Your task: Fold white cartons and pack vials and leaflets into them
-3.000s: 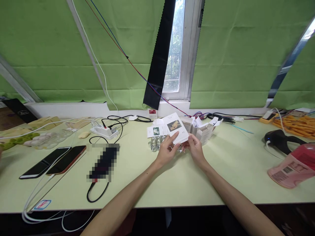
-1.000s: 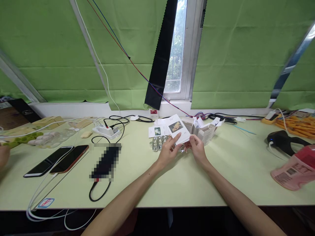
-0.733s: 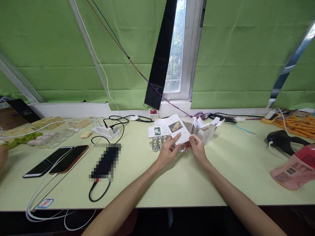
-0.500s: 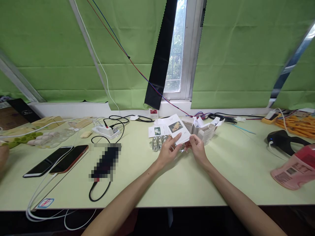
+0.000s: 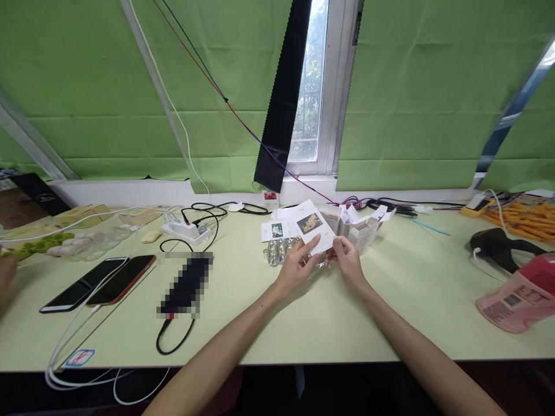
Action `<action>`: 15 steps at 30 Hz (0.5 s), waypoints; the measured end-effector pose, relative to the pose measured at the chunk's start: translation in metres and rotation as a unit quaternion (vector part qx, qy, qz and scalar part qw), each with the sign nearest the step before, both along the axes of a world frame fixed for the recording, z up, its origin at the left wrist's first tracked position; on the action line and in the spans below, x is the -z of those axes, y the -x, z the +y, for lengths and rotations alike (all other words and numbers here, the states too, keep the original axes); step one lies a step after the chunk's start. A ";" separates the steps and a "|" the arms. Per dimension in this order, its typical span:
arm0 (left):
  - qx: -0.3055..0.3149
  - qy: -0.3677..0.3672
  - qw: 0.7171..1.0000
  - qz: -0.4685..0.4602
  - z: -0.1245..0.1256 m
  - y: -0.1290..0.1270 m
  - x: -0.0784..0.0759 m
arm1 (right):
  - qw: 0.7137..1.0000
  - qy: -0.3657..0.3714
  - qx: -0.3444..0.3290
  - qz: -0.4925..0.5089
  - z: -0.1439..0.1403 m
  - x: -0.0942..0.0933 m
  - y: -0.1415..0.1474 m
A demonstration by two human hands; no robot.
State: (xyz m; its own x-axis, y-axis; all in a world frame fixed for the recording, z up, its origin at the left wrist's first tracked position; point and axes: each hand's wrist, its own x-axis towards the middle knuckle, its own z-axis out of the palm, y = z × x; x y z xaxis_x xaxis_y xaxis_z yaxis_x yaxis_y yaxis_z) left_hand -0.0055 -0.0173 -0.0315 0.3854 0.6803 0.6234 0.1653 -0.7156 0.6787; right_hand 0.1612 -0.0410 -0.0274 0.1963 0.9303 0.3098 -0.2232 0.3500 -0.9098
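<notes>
A white card (image 5: 313,224) with a picture of a yellowish plant is tilted up between my two hands. My left hand (image 5: 299,261) pinches its lower left edge between thumb and fingers. At the lower right corner, my right hand (image 5: 348,261) grips the same card with closed fingers. Just behind and left lies another white card (image 5: 277,231) showing a white flower. Small glass vials (image 5: 277,253) stand beside my left hand, partly covered by the card. Behind my right hand are opened white boxes (image 5: 364,232) with their flaps up.
Left on the table are two phones (image 5: 121,282), a blurred dark device (image 5: 186,286) on a cable and a white power strip (image 5: 187,232). At the right stand a pink bottle (image 5: 515,303) and a black scanner-like device (image 5: 494,245). Another person's hand (image 5: 6,274) shows at the left edge.
Both hands keep hold of the card in almost the same place. The view has shifted only very slightly.
</notes>
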 end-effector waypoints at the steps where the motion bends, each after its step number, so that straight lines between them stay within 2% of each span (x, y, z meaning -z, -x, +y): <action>1: 0.000 -0.002 1.000 0.001 0.000 0.000 0.000 | 1.000 0.001 0.001 0.000 0.000 0.000 0.000; 15: -0.004 0.017 1.000 0.001 -0.002 -0.001 -0.003 | 1.000 -0.008 -0.011 -0.003 -0.005 -0.004 0.000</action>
State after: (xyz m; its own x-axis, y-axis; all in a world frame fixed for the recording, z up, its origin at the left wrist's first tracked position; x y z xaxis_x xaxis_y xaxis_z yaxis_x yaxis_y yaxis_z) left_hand -0.0042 -0.0192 -0.0281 0.3808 0.7049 0.5984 0.1725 -0.6900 0.7030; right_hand 0.1612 -0.0463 -0.0235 0.1748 0.9292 0.3256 -0.2253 0.3597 -0.9054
